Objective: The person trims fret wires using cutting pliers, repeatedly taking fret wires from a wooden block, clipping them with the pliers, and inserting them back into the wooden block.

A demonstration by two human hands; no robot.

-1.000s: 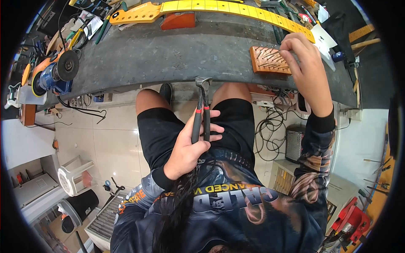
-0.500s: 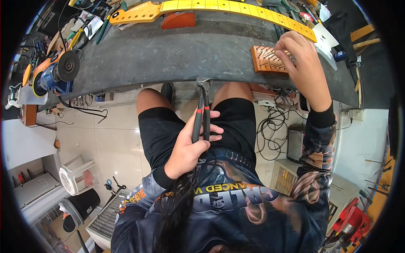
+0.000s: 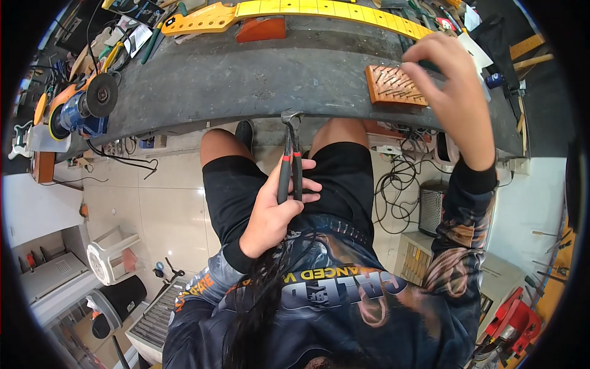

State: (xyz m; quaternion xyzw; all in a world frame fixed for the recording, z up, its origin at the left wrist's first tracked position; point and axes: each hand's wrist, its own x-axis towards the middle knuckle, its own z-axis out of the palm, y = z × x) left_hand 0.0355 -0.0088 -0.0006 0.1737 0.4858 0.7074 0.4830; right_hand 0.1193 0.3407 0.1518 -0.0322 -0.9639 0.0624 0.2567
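Observation:
My left hand (image 3: 276, 206) is wrapped around the dark handles of end-cutting pliers (image 3: 291, 157), held upright above my lap with the metal jaws near the bench edge. At the right of the bench, my right hand (image 3: 452, 86) hovers with curved fingers, the thumb a little apart from them; nothing shows between them, though motion blurs the tips. Beneath and left of it lies an orange-brown wooden block (image 3: 396, 89) with several rows of thin metal pins sticking out. Along the back rests a yellow guitar neck (image 3: 332, 9) with frets; my right hand hides its right end.
A reddish wooden support (image 3: 261, 29) sits under the guitar neck on the dark bench (image 3: 203, 74). At the left edge stands a grinder with a disc (image 3: 100, 96). Tools and papers crowd both back corners. Coiled cables (image 3: 396, 184) lie on the floor.
My right hand has shifted up and to the right, uncovering more of the pinned block and covering the neck's right end. My left hand and the pliers have moved slightly left.

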